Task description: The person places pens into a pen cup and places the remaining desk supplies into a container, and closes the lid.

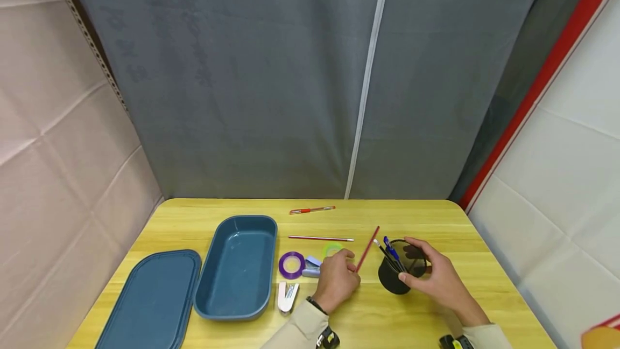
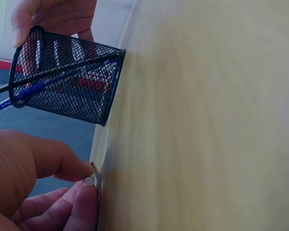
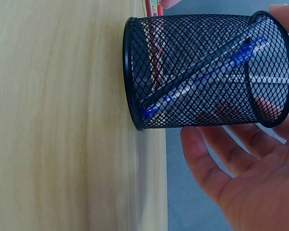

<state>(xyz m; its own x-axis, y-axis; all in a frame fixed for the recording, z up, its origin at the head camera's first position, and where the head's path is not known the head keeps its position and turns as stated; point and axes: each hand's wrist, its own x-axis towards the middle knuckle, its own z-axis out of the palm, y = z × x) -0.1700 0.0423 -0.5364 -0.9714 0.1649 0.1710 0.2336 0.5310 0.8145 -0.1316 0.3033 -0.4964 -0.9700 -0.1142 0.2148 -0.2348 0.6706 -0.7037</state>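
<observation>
My left hand [image 1: 338, 281] pinches a red pencil [image 1: 368, 249] near its white end, low over the table; the left wrist view shows thumb and fingers meeting at that pale tip. To its right, my right hand [image 1: 442, 280] grips a black mesh pen holder [image 3: 192, 72] around its upper part, thumb on the near side. The holder stands on the table. Inside it lean a blue pen [image 1: 391, 248] and a black pencil [image 1: 385, 253] with a white end. Just left of my left hand lie a purple tape roll [image 1: 282, 265] and a light-blue object [image 1: 311, 272], partly hidden.
A blue tray [image 1: 235, 314] and its flat lid [image 1: 150, 300] sit on the left. A white stapler-like tool [image 1: 287, 298] lies nearby. Farther back are a second red pencil [image 1: 319, 238], a red pen [image 1: 311, 210] and a green tape roll [image 1: 331, 246]. A grey curtain [image 1: 242, 96] hangs behind.
</observation>
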